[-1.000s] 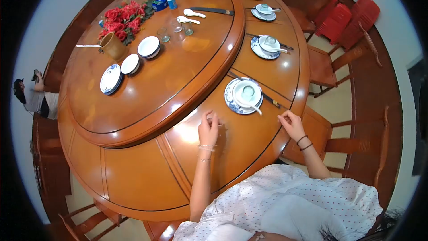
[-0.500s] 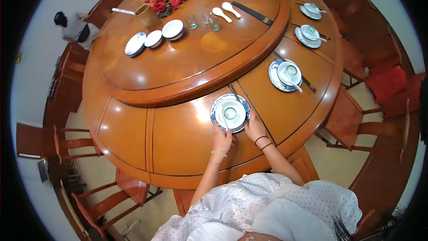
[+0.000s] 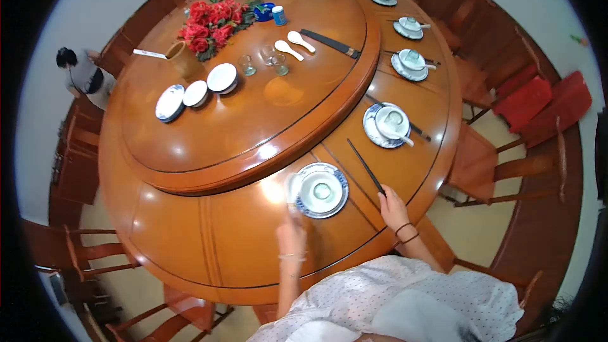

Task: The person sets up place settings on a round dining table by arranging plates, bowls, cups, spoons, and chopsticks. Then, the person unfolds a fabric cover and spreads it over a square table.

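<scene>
A white spoon (image 3: pixel 292 189), smeared by motion, is pinched in my left hand (image 3: pixel 292 235) just left of the place setting. My right hand (image 3: pixel 395 209) grips black chopsticks (image 3: pixel 365 165) by their near end, slanting up and left over the table. Between my hands stands a blue-and-white plate (image 3: pixel 344 182) bearing a white bowl (image 3: pixel 335 194), with a small clear glass (image 3: pixel 322 191) inside the bowl. Both hands are apart from the plate.
The raised turntable (image 3: pixel 253 130) holds stacked dishes (image 3: pixel 222 78), glasses (image 3: pixel 280 67), two white spoons (image 3: pixel 301 41), dark chopsticks (image 3: pixel 329 43) and red flowers (image 3: pixel 212 22). Several place settings line the right side, the nearest plate (image 3: pixel 369 128) close by. Chairs surround the table; another person (image 3: pixel 88 79) stands far left.
My hands have moved apart from the plate. The left has lifted the spoon out of the bowl leftward; the right has carried the chopsticks off the plate to the right. The view has shifted.
</scene>
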Available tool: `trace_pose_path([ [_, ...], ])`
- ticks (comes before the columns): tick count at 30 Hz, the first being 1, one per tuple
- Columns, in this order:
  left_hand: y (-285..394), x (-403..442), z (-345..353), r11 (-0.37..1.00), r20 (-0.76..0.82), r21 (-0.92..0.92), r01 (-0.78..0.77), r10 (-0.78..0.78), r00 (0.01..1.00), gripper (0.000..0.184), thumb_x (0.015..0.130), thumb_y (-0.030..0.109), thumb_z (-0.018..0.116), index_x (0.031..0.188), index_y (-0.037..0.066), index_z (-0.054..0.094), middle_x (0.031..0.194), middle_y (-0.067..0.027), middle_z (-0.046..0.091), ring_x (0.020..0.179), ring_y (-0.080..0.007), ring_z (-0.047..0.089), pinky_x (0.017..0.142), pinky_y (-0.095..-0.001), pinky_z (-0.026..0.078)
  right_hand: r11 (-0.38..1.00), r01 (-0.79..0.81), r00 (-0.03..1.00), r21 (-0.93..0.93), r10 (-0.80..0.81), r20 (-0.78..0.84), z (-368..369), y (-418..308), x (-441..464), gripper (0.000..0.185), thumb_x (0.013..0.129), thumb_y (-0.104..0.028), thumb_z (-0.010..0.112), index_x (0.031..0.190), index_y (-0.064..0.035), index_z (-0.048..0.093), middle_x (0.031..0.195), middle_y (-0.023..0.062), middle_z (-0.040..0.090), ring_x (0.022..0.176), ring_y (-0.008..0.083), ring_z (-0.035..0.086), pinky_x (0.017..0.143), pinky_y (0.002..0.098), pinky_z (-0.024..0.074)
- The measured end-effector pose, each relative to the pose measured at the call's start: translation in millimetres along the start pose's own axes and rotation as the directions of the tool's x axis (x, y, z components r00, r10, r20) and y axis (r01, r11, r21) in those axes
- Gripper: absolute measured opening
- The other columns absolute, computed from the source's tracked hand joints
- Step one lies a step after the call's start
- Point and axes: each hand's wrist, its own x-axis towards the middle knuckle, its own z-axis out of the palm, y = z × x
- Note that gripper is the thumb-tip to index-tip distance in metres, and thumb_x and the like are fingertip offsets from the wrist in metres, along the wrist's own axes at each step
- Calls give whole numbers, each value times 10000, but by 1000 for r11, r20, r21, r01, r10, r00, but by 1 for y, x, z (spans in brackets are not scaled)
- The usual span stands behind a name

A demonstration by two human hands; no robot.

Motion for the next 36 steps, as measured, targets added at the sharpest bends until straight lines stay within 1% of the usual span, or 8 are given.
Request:
trace_pose_path([
  [2, 1, 10, -11, 993, -209, -117, 4, -28, 978, 189, 816, 61, 447, 985, -7, 497, 574, -176, 519, 495, -306, 528, 475, -388, 423, 997, -4, 998, 71, 9, -60, -10, 2, 7, 270, 862, -180, 438, 1078, -21, 469, 997, 193, 528, 903, 367, 515, 758, 397, 426],
  [6, 9, 49, -17, 958, -238, -257, 127, -190, 953, 153, 857, 126, 447, 862, -15, 508, 526, -110, 492, 438, -225, 486, 412, -314, 394, 985, 73, 995, 156, -61, -83, -38, -6, 60, 253, 850, -137, 467, 1068, -12, 495, 889, 166, 497, 833, 335, 507, 727, 360, 418],
  [8, 42, 74, -11, 752, -50, -624, 215, -313, 948, 236, 886, 194, 437, 771, -3, 495, 507, -20, 443, 445, -113, 448, 374, -235, 354, 974, 155, 985, 166, -140, -98, -49, 1, 107, 251, 845, -129, 476, 1063, -8, 502, 866, 155, 482, 806, 322, 496, 717, 359, 411],
  [12, 112, 139, 33, 689, -59, -711, 141, -258, 964, 205, 862, 169, 492, 960, -2, 439, 554, 20, 422, 431, -58, 409, 351, -210, 353, 893, 410, 911, 189, -391, -128, -67, 10, 232, 253, 833, -127, 494, 1048, 2, 522, 856, 173, 480, 794, 322, 483, 716, 359, 400],
  [16, 153, 219, 89, 645, -26, -752, 136, -235, 972, 201, 862, 153, 487, 996, 44, 383, 589, -1, 423, 395, -67, 375, 343, -215, 354, 883, 438, 898, 167, -436, -54, -73, 13, 340, 271, 818, -114, 507, 1044, 35, 525, 857, 180, 481, 821, 321, 477, 735, 367, 398],
  [23, 183, 360, 134, 956, -121, -201, 215, -242, 963, 273, 859, 248, 412, 899, -13, 344, 647, -214, 563, 522, -349, 557, 518, -425, 460, 851, 520, 854, 71, -517, -59, -32, 6, 489, 277, 796, -102, 523, 1032, 45, 534, 918, 186, 479, 887, 329, 455, 806, 375, 383],
  [25, 185, 395, 136, 934, -184, 246, 259, -218, 958, 291, 864, 269, 364, 910, -18, 355, 723, -249, 585, 642, -392, 578, 580, -449, 463, 848, 528, 844, -42, -529, -85, -18, -2, 523, 284, 796, -100, 521, 1039, 47, 533, 926, 191, 481, 908, 325, 449, 822, 373, 382],
  [36, 140, 509, 157, 806, -291, 434, 401, -296, 910, 323, 871, 275, 339, 962, -34, 346, 767, -254, 594, 732, -393, 592, 654, -461, 465, 875, 475, 880, -94, -474, 32, 35, -4, 594, 297, 800, -137, 534, 1052, 20, 546, 923, 157, 498, 911, 300, 464, 786, 365, 411],
])
